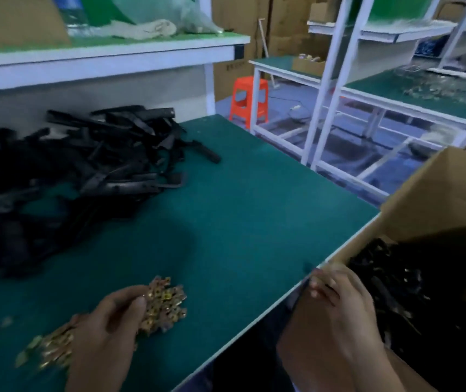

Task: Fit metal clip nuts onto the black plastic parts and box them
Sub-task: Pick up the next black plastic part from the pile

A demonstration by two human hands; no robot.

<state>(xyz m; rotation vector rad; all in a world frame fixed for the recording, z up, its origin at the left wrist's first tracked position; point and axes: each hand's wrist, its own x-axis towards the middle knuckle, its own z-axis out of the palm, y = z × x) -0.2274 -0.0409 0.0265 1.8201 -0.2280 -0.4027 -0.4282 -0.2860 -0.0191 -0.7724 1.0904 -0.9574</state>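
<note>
We see our left hand (107,332) low on the left, with its fingers curled and the thumb closing against them on the metal clip nuts (166,304). Our right hand (342,309) reaches forward on the right, its fingers (321,284) curled over the near corner of the cardboard box (438,193).

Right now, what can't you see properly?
Head view only.
1. Box: how full it is; its flap and the picture's right edge hide that.
2. Left hand: whether it pinches any nuts; motion blur, and it covers some.
3. Boxed parts: whether nuts are fitted; too dark, blurred.
</note>
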